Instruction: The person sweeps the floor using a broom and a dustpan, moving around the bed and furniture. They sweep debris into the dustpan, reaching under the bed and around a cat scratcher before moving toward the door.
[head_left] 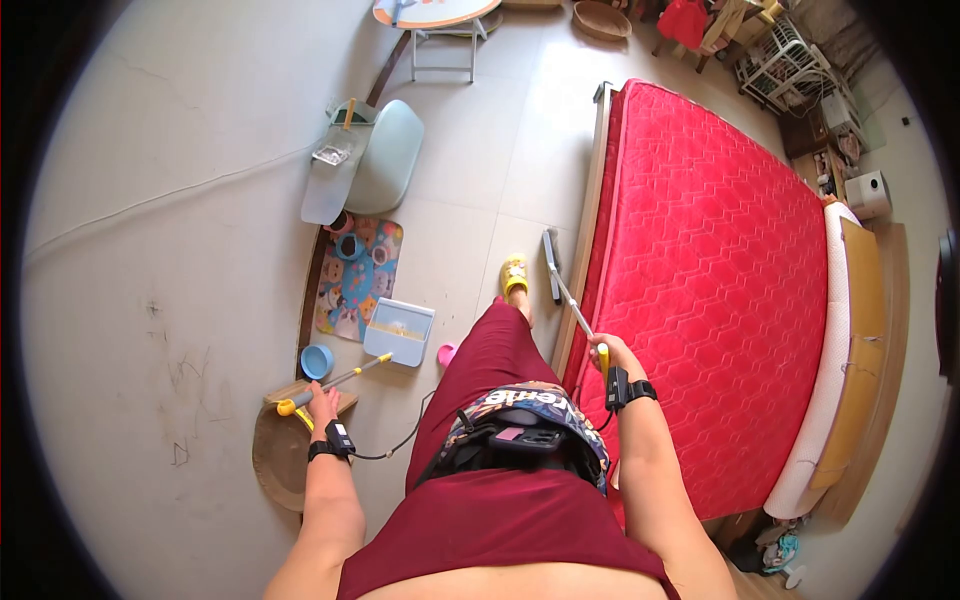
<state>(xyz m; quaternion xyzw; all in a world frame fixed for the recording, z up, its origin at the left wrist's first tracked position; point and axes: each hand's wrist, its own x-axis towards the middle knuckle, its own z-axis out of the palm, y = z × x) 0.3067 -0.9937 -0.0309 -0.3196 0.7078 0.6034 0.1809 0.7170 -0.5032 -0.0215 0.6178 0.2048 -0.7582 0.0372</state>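
My left hand (pixel 322 404) is closed around the grey and yellow handle of a long-handled dustpan (pixel 393 347). The dustpan's pale blue and white pan is over the tiled floor, left of my legs. In my right hand (pixel 619 356) is the handle of a broom (pixel 577 310), its yellow end showing at my fist. The broom's dark grey head is low by the bed frame, near my foot in a yellow clog (pixel 514 274). Bits of dirt speckle the tiles between the dustpan and that foot.
A red mattress (pixel 715 290) on a wooden bed frame fills the right side. Along the left wall are a wooden stool (pixel 280 455), a blue bowl (pixel 317 361), a patterned mat (pixel 342 305) and a pale green chair (pixel 390 155). A folding table (pixel 440 12) stands farther back.
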